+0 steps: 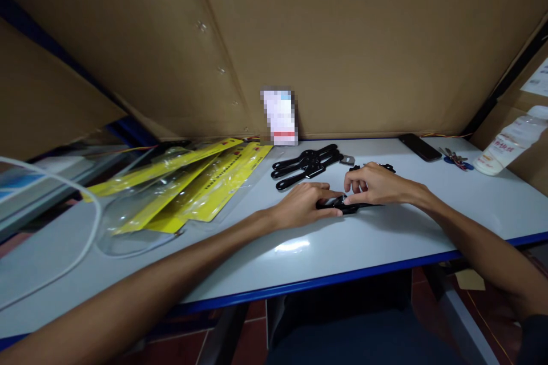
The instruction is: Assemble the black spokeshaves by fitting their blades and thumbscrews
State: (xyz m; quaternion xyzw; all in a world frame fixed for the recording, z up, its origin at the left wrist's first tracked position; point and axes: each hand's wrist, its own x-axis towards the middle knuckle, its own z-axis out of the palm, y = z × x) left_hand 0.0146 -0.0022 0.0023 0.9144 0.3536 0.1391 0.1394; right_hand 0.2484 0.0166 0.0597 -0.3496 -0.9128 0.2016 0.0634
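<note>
Black part [349,206] mostly hidden under fingers, shape unclear. Left hand [305,205] lay flat, pressing its left end; right hand [374,185] pinched its middle w/ curled fingertips, near table [385,239] centre.

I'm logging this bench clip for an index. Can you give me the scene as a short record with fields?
surface: white table with blue edge, cardboard wall behind
left hand: left hand lies on a small black part
right hand: right hand, fingers pinching the same part
behind hands: pile of black parts
left side: yellow-backed clear packages
right side: black phone, keys, white pouch
</note>
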